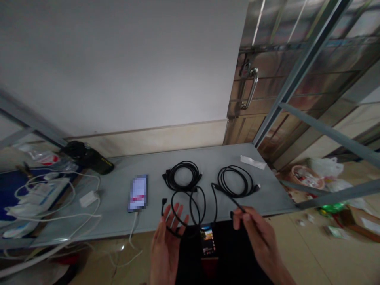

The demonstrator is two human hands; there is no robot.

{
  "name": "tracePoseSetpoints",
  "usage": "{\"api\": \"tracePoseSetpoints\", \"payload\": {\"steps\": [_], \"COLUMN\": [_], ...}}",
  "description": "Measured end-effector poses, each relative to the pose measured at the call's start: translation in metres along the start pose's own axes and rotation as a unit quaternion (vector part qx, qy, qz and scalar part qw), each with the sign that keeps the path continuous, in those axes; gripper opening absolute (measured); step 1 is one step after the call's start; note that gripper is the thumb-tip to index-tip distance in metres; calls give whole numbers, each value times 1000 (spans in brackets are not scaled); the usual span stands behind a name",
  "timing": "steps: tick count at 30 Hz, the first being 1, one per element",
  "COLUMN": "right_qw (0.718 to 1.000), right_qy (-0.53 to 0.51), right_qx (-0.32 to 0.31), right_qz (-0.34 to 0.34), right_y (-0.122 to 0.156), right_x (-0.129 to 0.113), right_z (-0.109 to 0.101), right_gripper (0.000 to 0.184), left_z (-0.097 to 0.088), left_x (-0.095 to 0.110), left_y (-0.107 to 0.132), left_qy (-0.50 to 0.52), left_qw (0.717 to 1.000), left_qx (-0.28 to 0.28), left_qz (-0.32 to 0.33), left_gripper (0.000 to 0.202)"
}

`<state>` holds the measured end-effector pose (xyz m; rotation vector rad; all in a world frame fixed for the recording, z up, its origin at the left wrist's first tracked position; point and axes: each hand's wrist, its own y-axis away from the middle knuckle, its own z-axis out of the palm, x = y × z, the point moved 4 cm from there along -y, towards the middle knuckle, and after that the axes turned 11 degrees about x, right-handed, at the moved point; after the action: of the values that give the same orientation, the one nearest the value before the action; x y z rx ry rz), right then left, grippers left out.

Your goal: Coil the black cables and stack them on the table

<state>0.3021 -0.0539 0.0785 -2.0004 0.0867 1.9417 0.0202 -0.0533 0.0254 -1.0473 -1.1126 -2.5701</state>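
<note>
My left hand point(170, 233) is turned palm up with its fingers loosely spread. It holds a loose black cable point(204, 198) whose loops cross the palm and fingers; a black plug point(164, 201) sticks up beside the thumb. My right hand point(252, 225) is closed in a pinch on a stretch of the same cable, with a small black end by the fingertips. Beyond the left hand lies a coiled black cable point(170, 183), and another coiled black cable point(248, 180) rests beyond the right hand. Both coils are on the grey table point(118, 170).
Left on the table are a phone point(138, 192) with a white cord, a white adapter point(88, 198) and a dark bottle point(97, 160). A white strip point(253, 162) lies at the right end. A lit phone point(208, 240) sits by my lap. Metal posts point(299, 71) stand beside the table.
</note>
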Motion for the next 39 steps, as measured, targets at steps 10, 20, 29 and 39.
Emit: {"api": "tracePoseSetpoints", "payload": {"steps": [10, 20, 29, 39], "right_qw": [872, 794, 818, 841], "right_qy": [293, 379, 378, 346], "right_qx": [-350, -276, -170, -316], "right_qz": [-179, -386, -399, -269], "right_y": [40, -29, -79, 119], "right_x": [31, 45, 55, 202], "right_z": [95, 116, 145, 78], "right_gripper": [51, 12, 28, 26], "left_z": [24, 70, 84, 52], "left_x": [-17, 29, 37, 27], "left_y": [17, -52, -161, -141], "left_qy": [-24, -334, -509, -471], "left_qw": [993, 894, 686, 641], "left_qx": [-64, -169, -19, 47], "left_qz": [-91, 248, 520, 604], "left_gripper": [31, 51, 40, 55]}}
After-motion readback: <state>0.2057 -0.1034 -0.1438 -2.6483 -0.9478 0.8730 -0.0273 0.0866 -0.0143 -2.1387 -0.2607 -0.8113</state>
